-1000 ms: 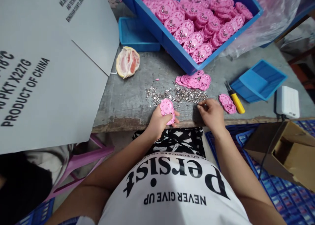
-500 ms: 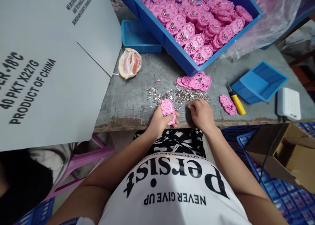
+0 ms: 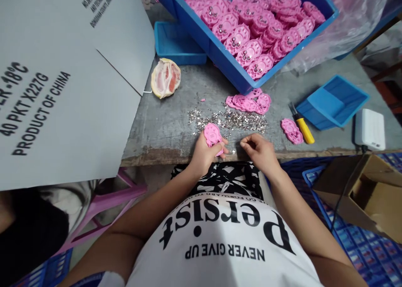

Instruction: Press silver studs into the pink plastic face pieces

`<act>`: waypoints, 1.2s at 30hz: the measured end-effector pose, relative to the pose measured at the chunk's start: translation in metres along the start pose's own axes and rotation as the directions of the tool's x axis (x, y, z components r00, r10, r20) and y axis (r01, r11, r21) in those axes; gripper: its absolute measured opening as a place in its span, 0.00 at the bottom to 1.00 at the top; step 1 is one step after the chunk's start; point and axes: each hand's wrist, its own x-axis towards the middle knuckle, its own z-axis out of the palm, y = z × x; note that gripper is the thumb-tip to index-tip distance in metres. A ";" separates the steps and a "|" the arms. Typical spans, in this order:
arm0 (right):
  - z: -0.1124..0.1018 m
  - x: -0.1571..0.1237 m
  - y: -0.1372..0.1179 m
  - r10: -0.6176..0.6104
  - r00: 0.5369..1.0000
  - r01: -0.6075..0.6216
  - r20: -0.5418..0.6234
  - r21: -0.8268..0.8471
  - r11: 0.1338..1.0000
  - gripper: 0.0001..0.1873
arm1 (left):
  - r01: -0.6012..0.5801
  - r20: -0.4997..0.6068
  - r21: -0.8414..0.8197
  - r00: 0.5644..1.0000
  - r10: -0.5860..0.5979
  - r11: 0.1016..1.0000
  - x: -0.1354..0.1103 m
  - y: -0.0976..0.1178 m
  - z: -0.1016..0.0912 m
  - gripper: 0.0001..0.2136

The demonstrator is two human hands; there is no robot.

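Note:
My left hand (image 3: 202, 154) grips a pink plastic plate (image 3: 212, 134) with a scalloped edge, its thumb across the lower part. To the right, my right hand (image 3: 260, 151) is closed at the table's front edge, thumb and index fingertips together; whatever sits between them is too small to make out. Beyond both hands lies a spread of small shiny metal pieces (image 3: 230, 120). Several more pink parts (image 3: 249, 103) are heaped behind that spread. Another pink part (image 3: 292, 131) rests beside a yellow-handled screwdriver (image 3: 304, 130).
A large blue bin (image 3: 241, 83) full of pink parts stands at the back. Small blue trays (image 3: 180, 59) sit behind left and to the right. A cut citrus fruit (image 3: 165, 78), a white power bank (image 3: 369, 129) and a big grey carton (image 3: 72, 98) flank the work area.
My right hand has drawn back slightly from the metal pieces and turned, showing its thumb and index finger. The left hand still holds the pink plate, tilted a little differently.

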 end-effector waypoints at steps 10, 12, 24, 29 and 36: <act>0.018 -0.011 -0.016 -0.132 0.983 0.166 0.127 -0.311 0.936 0.04 | 0.012 -0.006 -0.001 1.000 -0.012 1.000 -0.002 0.002 -0.003 0.19; 0.018 -0.008 -0.016 -0.119 0.988 0.138 0.093 -0.227 0.964 0.04 | 0.027 -0.007 0.008 1.000 -0.027 1.000 -0.003 0.003 -0.002 0.19; 0.009 -0.006 -0.035 -0.052 0.999 0.048 0.001 0.391 0.919 0.07 | 0.114 -0.004 0.088 0.993 -0.114 0.990 -0.011 0.024 0.012 0.17; 0.006 -0.008 -0.038 -0.065 0.998 0.050 0.027 0.376 0.925 0.09 | 0.112 -0.002 0.079 0.994 -0.112 0.991 -0.009 0.021 0.014 0.20; 0.000 -0.006 -0.043 0.021 0.995 -0.053 0.101 0.327 0.944 0.07 | 0.037 0.033 0.126 0.999 -0.042 0.991 -0.006 0.015 0.010 0.20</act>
